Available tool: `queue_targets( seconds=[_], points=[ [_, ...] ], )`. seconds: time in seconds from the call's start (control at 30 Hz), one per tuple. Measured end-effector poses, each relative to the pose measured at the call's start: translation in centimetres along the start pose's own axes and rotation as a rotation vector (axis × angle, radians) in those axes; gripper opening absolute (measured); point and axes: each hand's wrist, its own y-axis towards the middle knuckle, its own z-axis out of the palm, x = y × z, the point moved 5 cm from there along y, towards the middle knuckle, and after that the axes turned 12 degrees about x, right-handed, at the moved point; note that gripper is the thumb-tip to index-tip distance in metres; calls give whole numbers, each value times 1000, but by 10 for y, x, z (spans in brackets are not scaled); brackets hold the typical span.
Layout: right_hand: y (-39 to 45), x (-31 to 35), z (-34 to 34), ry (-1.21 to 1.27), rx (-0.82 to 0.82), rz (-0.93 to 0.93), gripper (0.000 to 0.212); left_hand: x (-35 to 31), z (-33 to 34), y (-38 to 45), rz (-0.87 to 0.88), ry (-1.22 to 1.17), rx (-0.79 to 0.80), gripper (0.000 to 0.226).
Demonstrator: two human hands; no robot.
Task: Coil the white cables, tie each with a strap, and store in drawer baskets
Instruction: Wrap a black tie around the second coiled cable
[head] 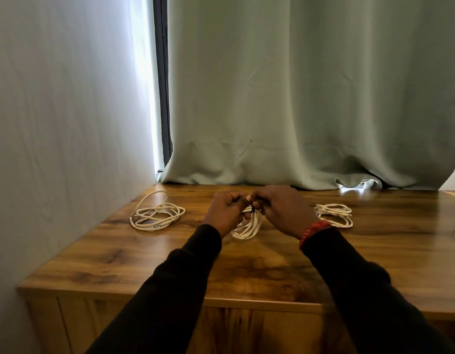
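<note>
Black sleeves [185, 282] reached over the wooden cabinet top [246, 272]. Left hand [225, 213] and right hand [282, 213] together pinched a black strap [252, 210] on the coiled white cable [248, 227] hanging between them; other coils [157, 213] [335, 215] lay either side.

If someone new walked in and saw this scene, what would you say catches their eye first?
Most likely the two hands at the centre of the wooden cabinet top: the left hand and right hand meet over a coiled white cable, working a small dark strap at its top. Next, the loose cable lying at the left and a neater coil at the right, all under a big pale green curtain.
</note>
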Motion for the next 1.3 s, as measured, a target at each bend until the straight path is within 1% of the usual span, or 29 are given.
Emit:
queue_targets(
  seconds=[0.13, 0.27, 0.3, 0.37, 0.4, 0.47, 0.57, 0.67, 0.77, 0.87, 0.93, 1.0, 1.07, 1.13, 1.2, 1.27, 1.3],
  points=[
    [-2, 6, 1, -90, 4, -52, 17, -1, -3, -1, -3, 24, -9, 18],
    [-6, -2, 2, -4, 4, -54, 16, -2, 2, 0, 31, 56, 34, 22],
    [-6, -3, 3, 15, 4, -57, 16, -2, 4, -1, 26, 66, 43, 20],
    [-6, -6, 4, 49, -7, -51, 14, -1, 4, -2, 3, 41, 39, 7],
    [-5, -8, 4, 60, -19, -44, 12, -1, 5, -3, -3, 26, 30, 5],
    [-5, -8, 4, 52, -62, -41, 12, -1, 5, -3, 3, 16, 16, 12],
    [-5, -7, 6, 30, -112, -51, 10, -5, 8, -5, 6, -17, 37, 14],
    [-2, -11, 9, 25, -129, -46, 8, -10, 12, -8, -6, 13, 87, 12],
    [3, -15, 12, 79, -115, -16, 8, -12, 14, -8, -7, -3, 121, 20],
    [12, -20, 13, 204, -32, 53, 9, -16, 18, -8, 31, 28, 169, 24],
    [20, -27, 16, 398, 102, 118, 10, -22, 19, -9, 54, 7, 160, 23],
    [24, -28, 20, 621, 225, 140, 12, -28, 20, -13, 89, -50, 146, 22],
    [24, -28, 23, 848, 360, 145, 16, -34, 22, -17, 129, -88, 134, 20],
    [21, -28, 28, 1013, 492, 176, 24, -36, 22, -20, 149, -106, 110, 18],
    [18, -29, 32, 1046, 557, 145, 30, -37, 18, -19, 178, -151, 43, 17],
    [14, -29, 40, 981, 565, 95, 28, -38, 15, -17, 200, -189, -14, 17],
    [11, -29, 44, 1000, 554, 98, 29, -38, 14, -16, 202, -193, -24, 15]
  ],
)
